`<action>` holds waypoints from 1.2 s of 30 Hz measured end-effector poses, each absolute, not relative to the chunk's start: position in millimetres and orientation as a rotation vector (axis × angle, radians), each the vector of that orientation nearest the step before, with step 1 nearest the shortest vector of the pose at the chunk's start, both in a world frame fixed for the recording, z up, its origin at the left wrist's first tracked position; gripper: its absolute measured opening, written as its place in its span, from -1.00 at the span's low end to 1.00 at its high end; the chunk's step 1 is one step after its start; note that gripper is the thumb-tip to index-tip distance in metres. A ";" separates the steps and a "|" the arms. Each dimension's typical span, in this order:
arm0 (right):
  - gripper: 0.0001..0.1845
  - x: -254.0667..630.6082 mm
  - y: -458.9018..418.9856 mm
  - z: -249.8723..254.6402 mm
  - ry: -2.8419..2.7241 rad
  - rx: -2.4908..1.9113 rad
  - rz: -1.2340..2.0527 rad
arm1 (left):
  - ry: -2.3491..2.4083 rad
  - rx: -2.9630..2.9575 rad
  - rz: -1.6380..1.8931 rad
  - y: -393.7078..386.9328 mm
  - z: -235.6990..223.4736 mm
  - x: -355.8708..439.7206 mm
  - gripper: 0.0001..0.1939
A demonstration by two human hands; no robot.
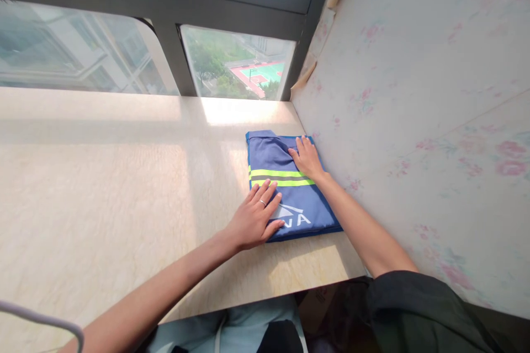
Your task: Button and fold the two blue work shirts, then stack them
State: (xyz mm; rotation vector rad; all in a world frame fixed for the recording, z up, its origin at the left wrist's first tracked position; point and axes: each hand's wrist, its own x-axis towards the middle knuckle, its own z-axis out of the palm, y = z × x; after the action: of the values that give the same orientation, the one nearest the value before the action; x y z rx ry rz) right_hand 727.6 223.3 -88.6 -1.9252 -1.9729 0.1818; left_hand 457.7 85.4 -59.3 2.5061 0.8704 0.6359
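A folded blue work jacket [269, 153] with a yellow-and-grey reflective band and white lettering lies flat near the wall, its upper edge creased. My left hand [257, 216] rests flat on its near left part, fingers spread and partly covering the white print; a ring shows on one finger. On the far right part of the garment, beside the wall, my right hand [307, 156] lies palm down with the fingers apart. Neither hand grips the cloth. Brighter blue edges show beneath the top layer; how many layers are underneath is hidden.
The garment is on a pale marble-look sill [103, 193] below a dark window frame [244, 3]. A flower-patterned wall [414, 138] borders it closely on the right. The sill's front edge runs just before my legs [248, 322]. A grey cable [39, 315] curves at lower left.
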 end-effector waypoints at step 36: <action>-0.57 522.0 -32.1 -81.3 -1.853 -1.212 0.649 | 1.285 1.933 1.156 -20.3 -103.8 262.1 -0.76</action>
State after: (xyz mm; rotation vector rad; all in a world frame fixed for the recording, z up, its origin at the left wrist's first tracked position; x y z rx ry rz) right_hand 522.0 -32.1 -81.3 -1.2122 -1.8530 0.6486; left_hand 262.1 -20.3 -103.8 1.9332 1.2850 1.1557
